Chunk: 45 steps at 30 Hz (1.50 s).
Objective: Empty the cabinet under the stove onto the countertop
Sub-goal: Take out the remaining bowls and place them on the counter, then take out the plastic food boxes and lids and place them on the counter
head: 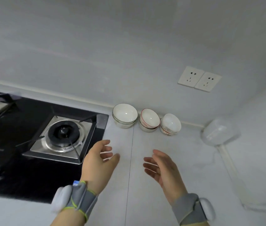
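You are looking down at a home kitchen: a black glass gas stove (pixel 31 176) with a steel burner (pixel 63 133) is set into a pale countertop (pixel 145 209). Three stacks of ceramic bowls (pixel 149 119) sit against the white wall (pixel 129 46), below a double socket (pixel 199 78).

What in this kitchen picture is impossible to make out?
All in the head view:
- the cabinet under the stove: out of sight beneath the countertop and the bottom edge.
- the bowls: nested in three stacks, so the count in each is hidden.
- the clear plastic thing by the right wall: too blurred to identify.
- the stove's left part: cut off by the left edge.
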{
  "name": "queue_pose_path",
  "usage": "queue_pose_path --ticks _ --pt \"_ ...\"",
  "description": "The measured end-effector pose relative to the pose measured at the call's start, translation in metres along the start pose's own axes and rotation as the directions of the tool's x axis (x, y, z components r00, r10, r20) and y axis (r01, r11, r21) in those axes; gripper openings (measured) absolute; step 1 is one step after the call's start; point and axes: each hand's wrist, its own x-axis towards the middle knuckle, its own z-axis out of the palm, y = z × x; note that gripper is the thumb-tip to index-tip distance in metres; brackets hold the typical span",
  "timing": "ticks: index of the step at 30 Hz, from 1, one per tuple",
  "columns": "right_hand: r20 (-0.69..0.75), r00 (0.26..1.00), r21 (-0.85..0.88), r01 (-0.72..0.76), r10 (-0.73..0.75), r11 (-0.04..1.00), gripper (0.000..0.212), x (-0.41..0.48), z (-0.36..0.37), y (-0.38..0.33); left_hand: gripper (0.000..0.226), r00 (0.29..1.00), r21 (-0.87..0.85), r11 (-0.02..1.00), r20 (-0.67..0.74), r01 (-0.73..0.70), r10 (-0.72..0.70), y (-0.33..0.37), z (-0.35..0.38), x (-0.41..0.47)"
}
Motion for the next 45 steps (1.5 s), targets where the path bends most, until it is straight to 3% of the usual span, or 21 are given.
queue_pose_path --ticks 7,12,18,29,40,45 --pt "0.108 0.994 -0.054 0.035 -0.029 0.998 0.024 -0.055 0.002 0.021 0.042 0.994 -0.02 1.0 -0.113 0.011 -0.013 -0.021 -0.027 -0.07" --pt "0.177 0.983 -0.003 -0.038 0.038 0.999 0.021 -0.104 -0.002 0.055 0.041 0.982 0.036 0.999 -0.189 0.025 -0.018 -0.041 -0.044 -0.142" --pt "0.318 0.947 0.055 -0.059 0.038 0.997 0.023 -0.147 0.036 0.074 0.04 0.954 0.079 0.997 -0.3 0.024 0.001 -0.045 -0.097 -0.207" --pt "0.442 0.892 -0.023 -0.092 0.093 0.995 0.02 -0.199 0.101 0.116 0.04 0.887 0.177 0.979 -0.462 0.103 -0.01 -0.072 -0.191 -0.262" --pt "0.425 0.892 -0.149 -0.098 0.153 0.984 0.019 -0.209 0.178 0.154 0.038 0.901 0.113 0.975 -0.414 0.192 -0.129 -0.127 -0.274 -0.25" --pt "0.335 0.921 -0.206 -0.133 0.197 0.969 0.017 -0.21 0.239 0.178 0.039 0.926 0.11 0.97 -0.338 0.217 -0.168 -0.155 -0.331 -0.213"
